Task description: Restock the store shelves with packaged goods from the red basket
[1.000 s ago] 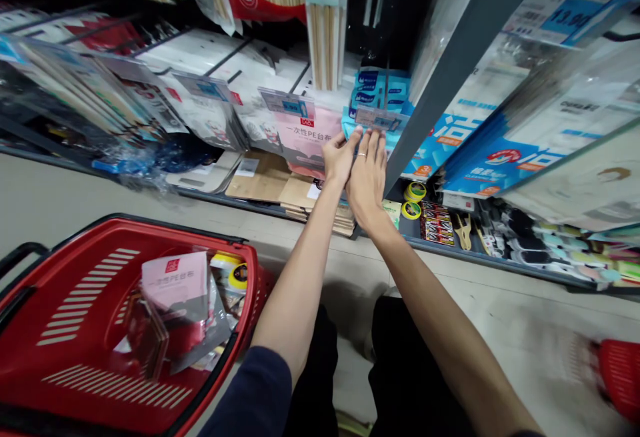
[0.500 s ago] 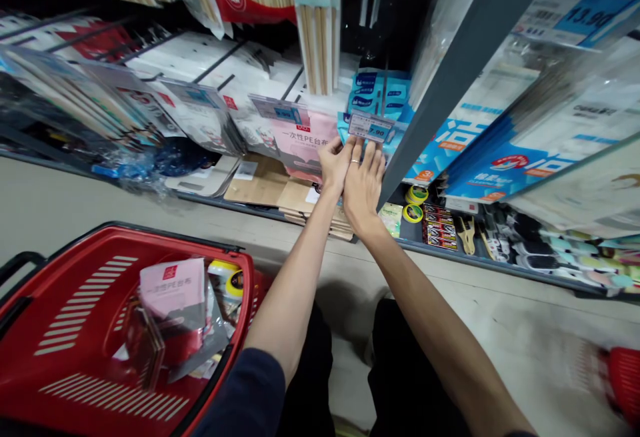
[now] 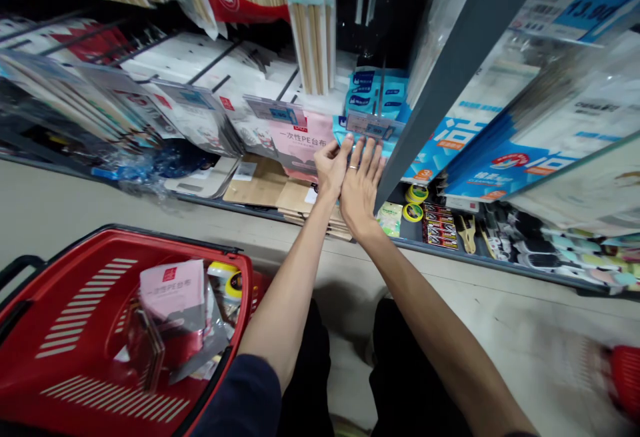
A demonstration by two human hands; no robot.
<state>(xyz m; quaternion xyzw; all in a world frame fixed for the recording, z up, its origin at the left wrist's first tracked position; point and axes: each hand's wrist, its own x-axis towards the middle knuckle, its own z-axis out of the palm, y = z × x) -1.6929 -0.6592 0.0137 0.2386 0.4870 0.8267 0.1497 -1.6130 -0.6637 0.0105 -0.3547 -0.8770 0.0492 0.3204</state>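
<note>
In the head view, the person's two hands are meeting at the blue packs, which are hanging low on the rack. The left hand and the right hand are sitting side by side and touching. The left fingers are bending, and the left thumb is pointing up beside the right hand. The right fingers are stretching out long, and one is wearing a ring. The fingertips are resting at the low part of the blue packs, right by a price tag. I cannot tell if either hand is pinching a pack, because the tips are hard to see.

A pink pack is hanging just left of the hands. A gray post is slanting up on the other side, near the right hand. Flat brown things are lying on the bottom shelf, below the pink pack. Two small yellow tins are sitting there too, past the right hand.

Down on the left, a red basket is standing on the floor. Another pink pack is lying inside it, near some yellow lids.
</note>
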